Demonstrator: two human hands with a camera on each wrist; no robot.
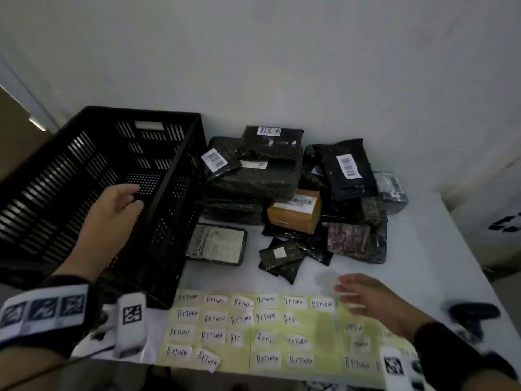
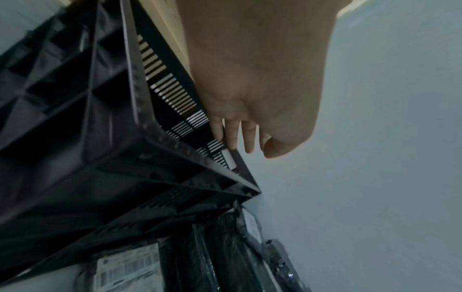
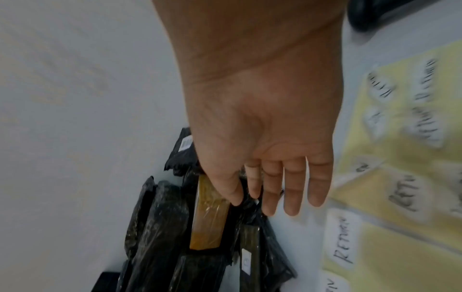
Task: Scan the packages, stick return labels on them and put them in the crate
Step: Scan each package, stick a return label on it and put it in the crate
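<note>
One black slatted crate (image 1: 93, 176) sits at the left of the table (image 1: 423, 249), my left hand (image 1: 112, 204) over its near wall, fingers (image 2: 246, 136) loosely straight and holding nothing. Black-wrapped packages (image 1: 253, 176) and a brown box (image 1: 294, 211) pile beside it. My right hand (image 1: 372, 300) hovers spread over the return labels (image 1: 253, 331), short of the pile.

I am reaching my left hand (image 1: 112, 204) forward, fingers relaxed, while my right hand (image 1: 369, 299) is hovering flat, fingers straight.
</note>
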